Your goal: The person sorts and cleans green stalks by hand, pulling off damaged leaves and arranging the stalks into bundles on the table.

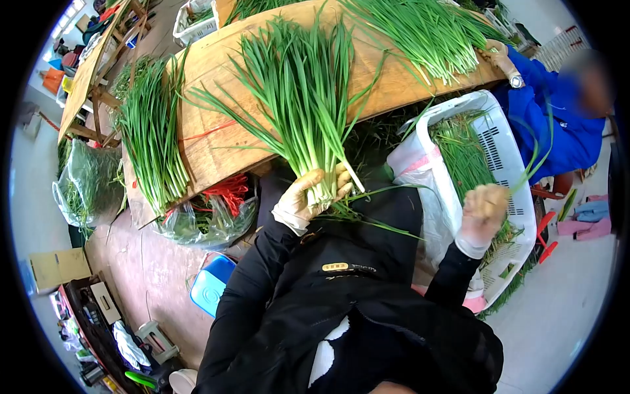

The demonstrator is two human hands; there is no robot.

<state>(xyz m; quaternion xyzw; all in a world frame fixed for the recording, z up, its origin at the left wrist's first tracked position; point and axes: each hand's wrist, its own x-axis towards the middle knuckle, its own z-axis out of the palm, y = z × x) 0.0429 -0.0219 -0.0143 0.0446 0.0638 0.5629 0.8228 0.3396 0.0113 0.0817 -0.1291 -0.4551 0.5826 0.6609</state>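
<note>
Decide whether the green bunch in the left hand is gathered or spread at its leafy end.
Spread: beyond the left hand, the green bunch fans outward, splaying widely over the table.

Head-worn view, forward and down

bunch (292, 85): green | stems (315, 157): pale | basket (505, 161): white | table (213, 82): brown | string (226, 189): red

One held bunch (295, 85); two people (551, 125) (one wristwatch (516, 81)).
</note>
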